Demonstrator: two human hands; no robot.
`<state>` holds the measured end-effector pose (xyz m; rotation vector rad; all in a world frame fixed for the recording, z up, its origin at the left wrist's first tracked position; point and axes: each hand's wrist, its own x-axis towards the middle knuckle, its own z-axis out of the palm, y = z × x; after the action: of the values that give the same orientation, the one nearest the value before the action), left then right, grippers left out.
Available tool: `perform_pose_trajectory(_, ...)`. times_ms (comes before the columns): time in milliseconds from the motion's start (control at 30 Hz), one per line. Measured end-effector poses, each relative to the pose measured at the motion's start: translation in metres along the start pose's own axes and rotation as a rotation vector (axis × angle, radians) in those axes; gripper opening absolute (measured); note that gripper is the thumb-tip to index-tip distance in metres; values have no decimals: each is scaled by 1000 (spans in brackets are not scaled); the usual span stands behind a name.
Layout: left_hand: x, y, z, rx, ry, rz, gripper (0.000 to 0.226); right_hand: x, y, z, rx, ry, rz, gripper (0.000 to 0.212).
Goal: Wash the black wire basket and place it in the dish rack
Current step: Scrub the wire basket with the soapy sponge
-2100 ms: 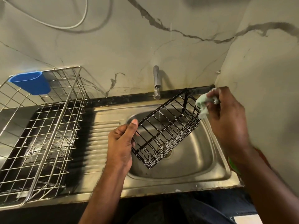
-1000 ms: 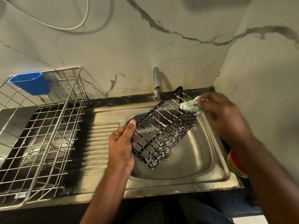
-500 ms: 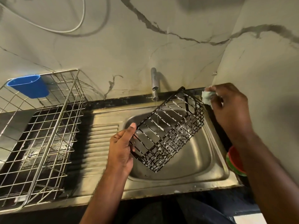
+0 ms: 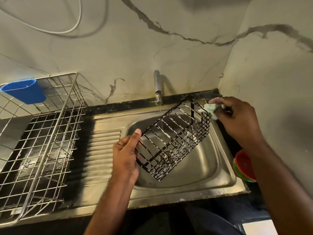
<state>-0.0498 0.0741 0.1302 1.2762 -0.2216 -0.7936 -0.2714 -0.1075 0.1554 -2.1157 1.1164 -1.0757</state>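
The black wire basket (image 4: 174, 138) hangs tilted over the steel sink (image 4: 225, 170), streaked with white suds. My left hand (image 4: 126, 155) grips its near left end, thumb up along the rim. My right hand (image 4: 237, 117) pinches a pale green sponge (image 4: 210, 110) against the basket's far right corner. A thin stream of water falls from the tap (image 4: 157, 87) onto the basket. The silver wire dish rack (image 4: 42, 143) stands on the counter at the left.
A blue plastic cup (image 4: 23, 92) hangs on the rack's back left rim. The ribbed drainboard (image 4: 100, 150) lies between rack and sink. A red and green bowl (image 4: 243, 167) sits right of the sink. The marble wall closes in on the right.
My right hand has rubbed the sponge back and forth at the basket's far right end. My left hand has kept its hold, and the basket has tilted slightly.
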Motion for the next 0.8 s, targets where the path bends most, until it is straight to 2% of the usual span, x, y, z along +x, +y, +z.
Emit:
perform_pose_trajectory(100,1,-1,7,-30,50,-53,34,-8,4,3,-32,-6,7,29)
perform_pose_trajectory(167,3,-3,12,-30,89,-90,26,-15,9,5,-97,-49,24,33)
perform_pose_trajectory(300,2,-8,27,-59,107,-194,14,-40,-3,16,30,-110,-5,32)
perform_pose_trajectory(433,-1,-13,38,-23,100,-238,12,-66,-10,37,-35,-251,-54,31)
perform_pose_trajectory(533,-2,-19,42,-10,105,-308,15,-72,1,30,36,-324,10,29)
perform_pose_trajectory(667,0,-36,48,-12,74,-383,13,-84,5,22,41,-278,108,28)
perform_pose_trajectory(800,4,-49,55,-16,66,-395,14,-101,9,15,65,-339,172,26)
